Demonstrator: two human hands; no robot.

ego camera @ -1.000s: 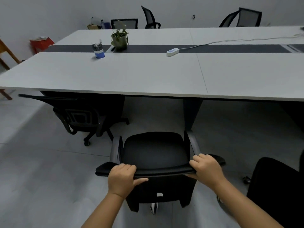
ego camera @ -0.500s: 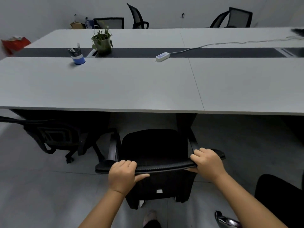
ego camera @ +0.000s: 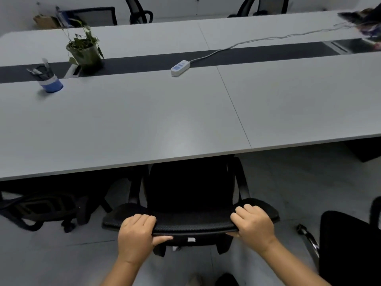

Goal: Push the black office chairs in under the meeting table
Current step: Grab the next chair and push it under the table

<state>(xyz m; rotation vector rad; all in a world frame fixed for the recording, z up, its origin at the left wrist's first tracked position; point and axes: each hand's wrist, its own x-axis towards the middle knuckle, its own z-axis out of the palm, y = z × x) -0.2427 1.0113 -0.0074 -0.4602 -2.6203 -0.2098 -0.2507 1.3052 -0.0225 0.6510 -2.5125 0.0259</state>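
A black office chair (ego camera: 189, 190) stands right in front of me, its seat front and armrests partly under the near edge of the grey meeting table (ego camera: 144, 124). My left hand (ego camera: 137, 234) grips the top of its backrest on the left side. My right hand (ego camera: 254, 223) grips the same backrest top on the right. A second black chair (ego camera: 47, 207) sits tucked under the table at the left. A third black chair (ego camera: 350, 244) stands out on the floor at the right, away from the table.
On the table are a potted plant (ego camera: 85, 51), a blue pen cup (ego camera: 48, 79) and a white power strip (ego camera: 180, 67) with its cable. More black chairs (ego camera: 138, 11) line the far side. A table leg (ego camera: 362, 148) is at the right.
The chair has rolled forward with both hands on its backrest; its seat now reaches under the table edge. I have stepped closer, so the table fills more of the view.
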